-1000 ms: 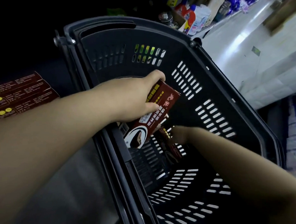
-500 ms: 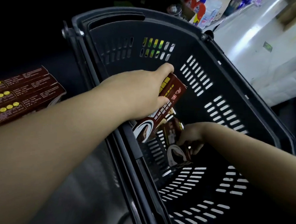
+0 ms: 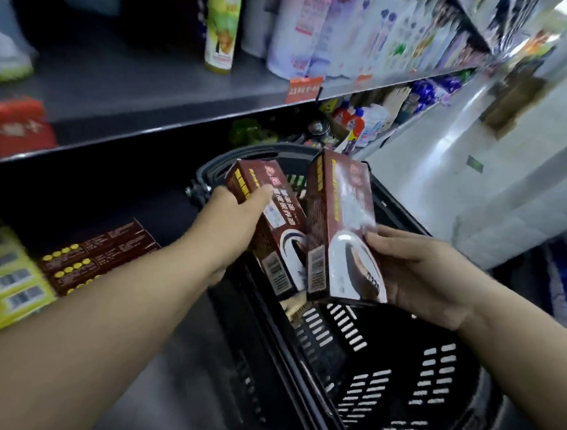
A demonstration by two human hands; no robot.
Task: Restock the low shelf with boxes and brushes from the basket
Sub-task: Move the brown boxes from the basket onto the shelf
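Your left hand [image 3: 239,225] clamps the left box [image 3: 275,244], your right hand [image 3: 417,274] the right box [image 3: 340,224], side by side above the basket's [image 3: 396,359] far half. Left of the basket, the stack [image 3: 99,261] has dark open room above.

One head-worn wide-angle view only, aimed forward and down. Close above the basket [image 3: 413,402] at lower centre; shelf [image 3: 151,86] slanting across the upper left of the frame, aisle floor [image 3: 426,163] receding at upper right.

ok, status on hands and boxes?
Left grip holds a brown box. Right grip holds a second box. Both over the basket, not shelved yet. No visible block toward the shelved boxes.
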